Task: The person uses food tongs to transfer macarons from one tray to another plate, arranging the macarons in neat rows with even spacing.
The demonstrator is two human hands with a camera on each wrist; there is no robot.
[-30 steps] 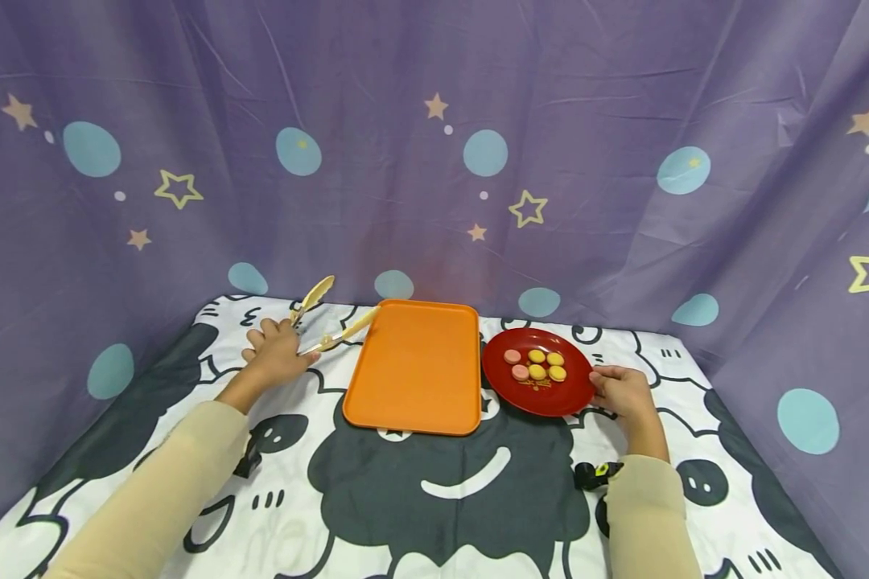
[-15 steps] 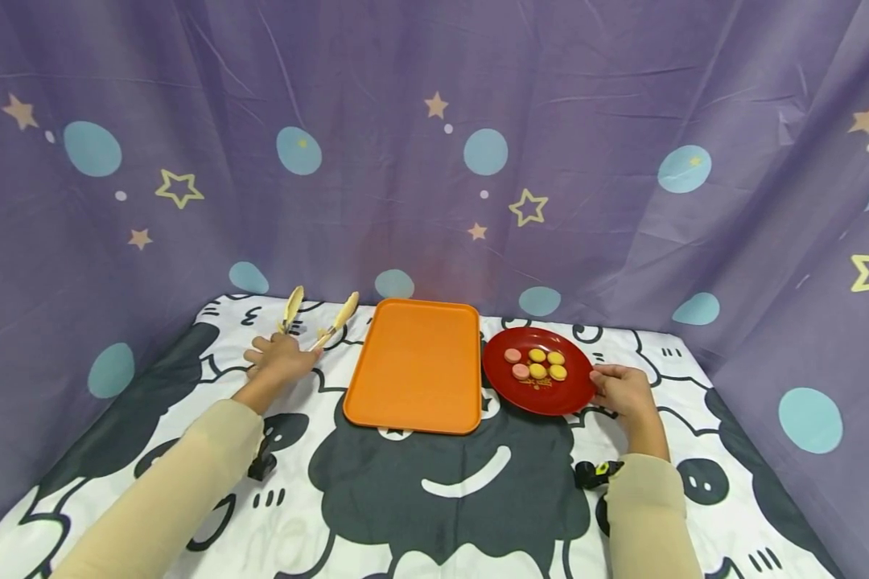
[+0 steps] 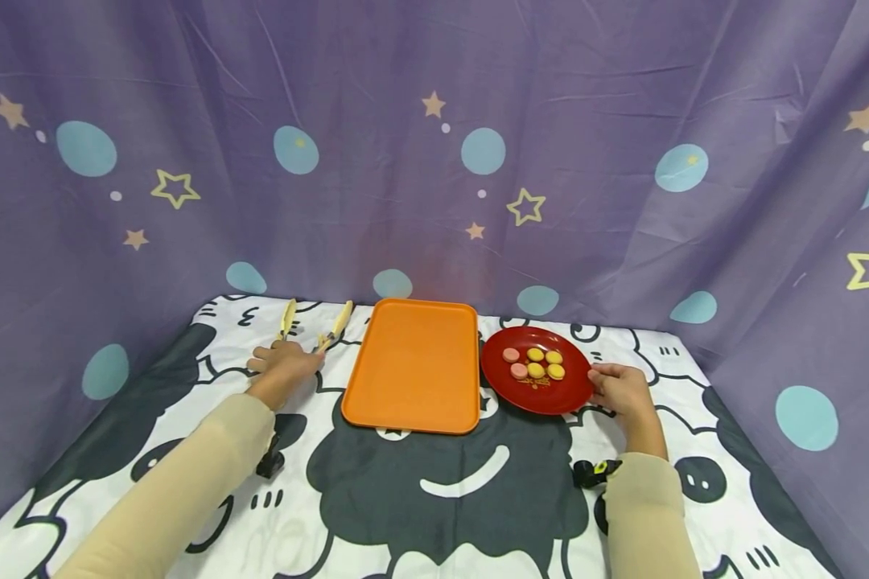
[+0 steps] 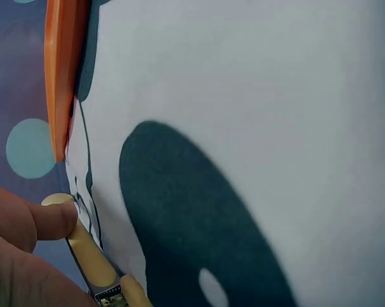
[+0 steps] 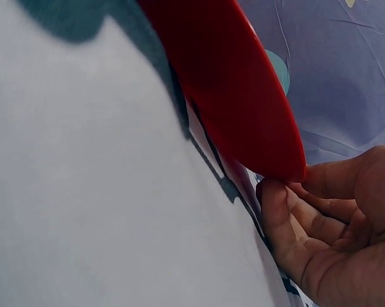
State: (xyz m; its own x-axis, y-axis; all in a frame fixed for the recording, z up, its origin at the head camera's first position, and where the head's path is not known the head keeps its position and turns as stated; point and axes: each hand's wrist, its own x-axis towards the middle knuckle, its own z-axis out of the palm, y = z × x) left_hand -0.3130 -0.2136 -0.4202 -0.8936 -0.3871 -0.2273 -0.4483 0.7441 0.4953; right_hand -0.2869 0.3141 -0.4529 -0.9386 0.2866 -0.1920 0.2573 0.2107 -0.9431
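Observation:
My left hand [image 3: 282, 371] holds a pair of tongs [image 3: 338, 323] with pale yellow ends, low over the cloth left of the orange tray [image 3: 414, 370]. The two tong ends spread apart and point away from me. In the left wrist view the thumb [image 4: 55, 220] lies against one tong arm; the other fingers' grip is hidden. My right hand [image 3: 621, 394] pinches the right rim of a red plate [image 3: 503, 388] between thumb and fingers. Pink macarons [image 3: 510, 355] and several yellow macarons [image 3: 535, 355] sit on the plate, right of the tray.
A white and dark cartoon-print cloth [image 3: 471, 531] covers the table. Behind it hangs a purple curtain [image 3: 376, 145] with stars and blue spots, close to the table's far edge. The tray and plate stand almost side by side.
My left hand has shifted slightly right and lowered the tongs, and their ends have swung away from the tray to point at the curtain. The right hand and plate stay put.

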